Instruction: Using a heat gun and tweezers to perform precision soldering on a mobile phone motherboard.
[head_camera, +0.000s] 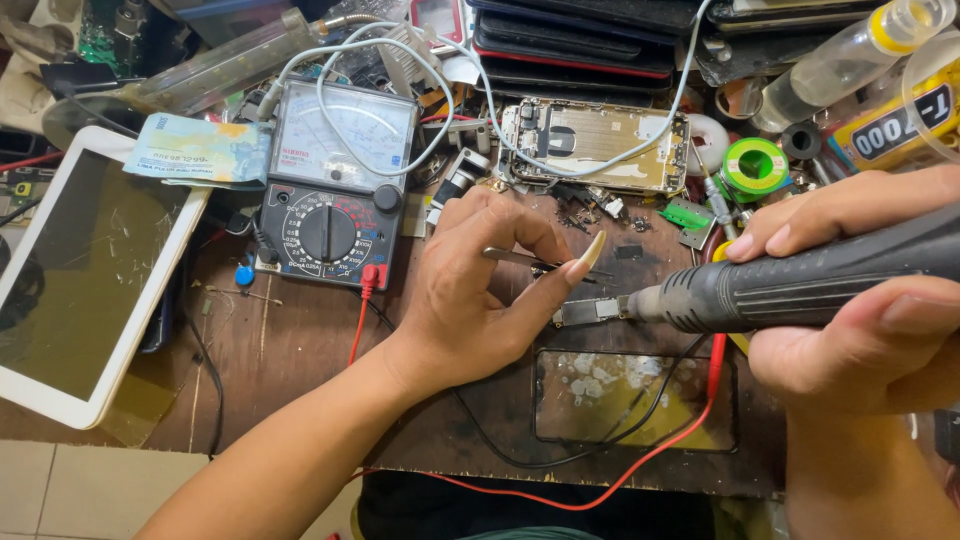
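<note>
Scuffed wooden bench; right hand grips matte grey rotary tool

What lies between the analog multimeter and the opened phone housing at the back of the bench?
In the head view, a looped white cable and small metal parts lie between the multimeter and the phone housing.

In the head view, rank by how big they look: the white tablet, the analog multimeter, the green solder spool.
1. White tablet, partly cut off at the left edge.
2. Analog multimeter.
3. Green solder spool, clearly smallest.
</note>
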